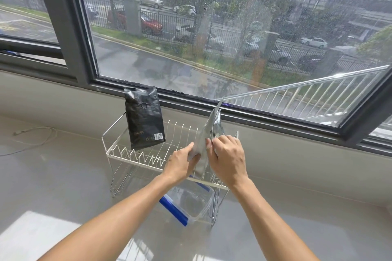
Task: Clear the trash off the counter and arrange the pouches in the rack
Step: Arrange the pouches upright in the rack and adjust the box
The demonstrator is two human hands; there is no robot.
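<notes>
A white wire rack [127, 152] stands on the pale counter below the window. A black pouch [144, 121] stands upright in the rack's left slots, leaning back. A silver pouch [209, 131] stands on edge over the rack's right side. My left hand [181, 162] pinches its lower left edge, thumb on top. My right hand [226, 158] grips its right side, fingers curled round it. The pouch's bottom is hidden behind both hands.
A clear plastic container [197, 203] with a blue strip along its edge sits under the rack's right end. A thin white cable [36, 135] lies on the counter at the left. The window sill and dark frame [244, 112] run just behind the rack.
</notes>
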